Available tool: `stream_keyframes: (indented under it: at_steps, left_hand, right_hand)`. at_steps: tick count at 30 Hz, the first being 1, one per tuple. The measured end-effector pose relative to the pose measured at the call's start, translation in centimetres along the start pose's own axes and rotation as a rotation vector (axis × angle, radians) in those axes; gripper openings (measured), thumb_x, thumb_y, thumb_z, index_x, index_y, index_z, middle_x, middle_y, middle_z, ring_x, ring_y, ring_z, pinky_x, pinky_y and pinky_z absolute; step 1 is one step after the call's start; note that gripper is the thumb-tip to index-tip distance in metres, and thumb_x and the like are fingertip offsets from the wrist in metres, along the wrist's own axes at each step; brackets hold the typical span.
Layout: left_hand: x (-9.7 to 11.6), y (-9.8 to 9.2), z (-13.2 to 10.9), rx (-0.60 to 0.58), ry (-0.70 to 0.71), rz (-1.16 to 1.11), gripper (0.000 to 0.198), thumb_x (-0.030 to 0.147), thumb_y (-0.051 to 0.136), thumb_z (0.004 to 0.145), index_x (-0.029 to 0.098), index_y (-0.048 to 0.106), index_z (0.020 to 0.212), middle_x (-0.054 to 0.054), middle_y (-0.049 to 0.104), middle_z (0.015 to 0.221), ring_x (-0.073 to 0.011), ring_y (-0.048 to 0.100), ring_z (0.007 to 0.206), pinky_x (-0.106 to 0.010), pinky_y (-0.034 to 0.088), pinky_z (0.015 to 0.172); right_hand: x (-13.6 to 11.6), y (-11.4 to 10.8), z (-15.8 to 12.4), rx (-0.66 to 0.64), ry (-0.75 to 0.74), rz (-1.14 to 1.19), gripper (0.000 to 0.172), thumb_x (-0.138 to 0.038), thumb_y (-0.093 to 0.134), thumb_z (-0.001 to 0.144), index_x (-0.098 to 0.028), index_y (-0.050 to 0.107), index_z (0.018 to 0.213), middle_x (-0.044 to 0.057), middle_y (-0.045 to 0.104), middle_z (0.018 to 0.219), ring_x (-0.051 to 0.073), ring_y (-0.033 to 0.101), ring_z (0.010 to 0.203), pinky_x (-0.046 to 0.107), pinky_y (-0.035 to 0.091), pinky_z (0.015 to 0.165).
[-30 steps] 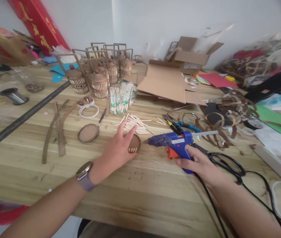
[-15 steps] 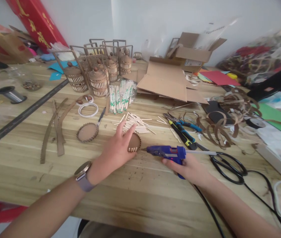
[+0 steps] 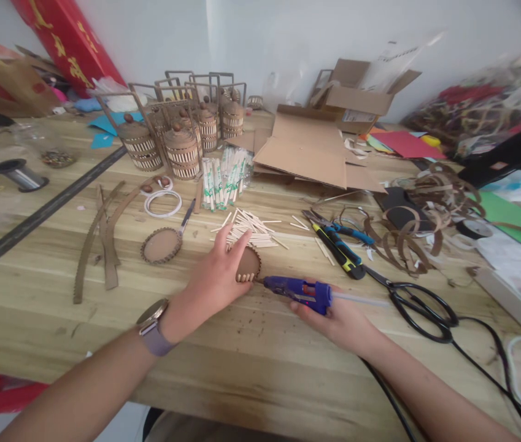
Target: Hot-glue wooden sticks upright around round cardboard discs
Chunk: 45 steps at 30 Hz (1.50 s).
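My left hand [image 3: 214,267], with a watch on its wrist, grips a small round cardboard tray [image 3: 250,264] with a toothed rim. The thumb presses at the near edge and the fingers reach over the far side, hiding its left part. A few short pale sticks stand along the near rim. My right hand [image 3: 334,319] is wrapped round a blue glue gun [image 3: 299,291], whose nozzle meets the rim by the left thumb. A clear glue stick juts from its back. Just beyond the left fingers lies a pile of short wooden sticks [image 3: 255,230].
Left of the hands lie a second round cardboard tray [image 3: 161,245] and brown cardboard strips [image 3: 108,245]. To the right are pliers [image 3: 338,245], black-handled scissors [image 3: 421,310] and curled brown strips [image 3: 412,227]. Small lidded lanterns [image 3: 181,153] and cardboard sheets [image 3: 306,147] stand or lie behind.
My right hand has moved the glue gun left, bringing its nozzle from just beside the small tray to its rim. My left hand and the tray have stayed in place.
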State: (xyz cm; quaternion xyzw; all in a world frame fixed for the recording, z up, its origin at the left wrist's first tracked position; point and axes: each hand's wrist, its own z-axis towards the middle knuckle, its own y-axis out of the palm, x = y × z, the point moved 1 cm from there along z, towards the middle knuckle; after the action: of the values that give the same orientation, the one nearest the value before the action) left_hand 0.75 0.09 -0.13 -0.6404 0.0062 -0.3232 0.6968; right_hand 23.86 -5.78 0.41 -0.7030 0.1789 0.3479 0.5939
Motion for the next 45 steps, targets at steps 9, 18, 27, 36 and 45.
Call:
stream_keyframes:
  at_steps: [9,18,27,36,45]
  left_hand:
    - [-0.05,0.11,0.03,0.011,0.018,-0.007,0.092,0.02,0.075,0.071,0.027,0.026,0.149,-0.018,0.018,0.156,-0.0401,0.052,0.128,-0.05,0.054,0.095]
    - [-0.12,0.13,0.03,0.017,0.025,0.011,0.091,0.021,0.075,0.072,0.029,0.025,0.148,-0.017,0.019,0.155,-0.0389,0.055,0.124,-0.049,0.055,0.092]
    - [-0.18,0.2,-0.03,0.013,0.032,0.018,0.093,0.022,0.077,0.072,0.028,0.025,0.149,-0.017,0.018,0.156,-0.0397,0.051,0.129,-0.05,0.054,0.095]
    - [-0.32,0.29,0.0,0.02,0.031,0.016,0.094,0.022,0.077,0.071,0.03,0.024,0.149,-0.016,0.018,0.156,-0.0392,0.051,0.129,-0.049,0.054,0.095]
    - [-0.2,0.14,0.05,0.001,0.02,0.025,0.095,0.023,0.079,0.07,0.028,0.025,0.149,-0.017,0.018,0.156,-0.0396,0.051,0.128,-0.049,0.054,0.096]
  right_hand:
    - [0.23,0.35,-0.05,0.034,0.013,-0.011,0.031,-0.045,0.052,0.085,-0.019,0.068,0.09,0.008,0.075,0.086,0.025,0.068,0.078,0.036,0.054,0.073]
    - [0.33,0.45,-0.01,0.055,0.01,-0.031,0.03,-0.046,0.054,0.084,-0.02,0.068,0.087,0.008,0.074,0.087,0.026,0.068,0.082,0.037,0.054,0.076]
    - [0.25,0.54,0.05,0.067,0.004,-0.034,0.031,-0.046,0.053,0.084,-0.019,0.069,0.089,0.009,0.074,0.091,0.026,0.068,0.084,0.037,0.054,0.078]
    - [0.69,0.75,-0.03,0.065,-0.007,-0.041,0.032,-0.045,0.054,0.085,-0.02,0.071,0.093,0.01,0.075,0.094,0.028,0.069,0.088,0.04,0.055,0.08]
    - [0.49,0.7,-0.03,0.079,0.035,-0.062,0.035,-0.047,0.054,0.083,-0.018,0.071,0.094,0.012,0.075,0.096,0.03,0.069,0.09,0.04,0.055,0.079]
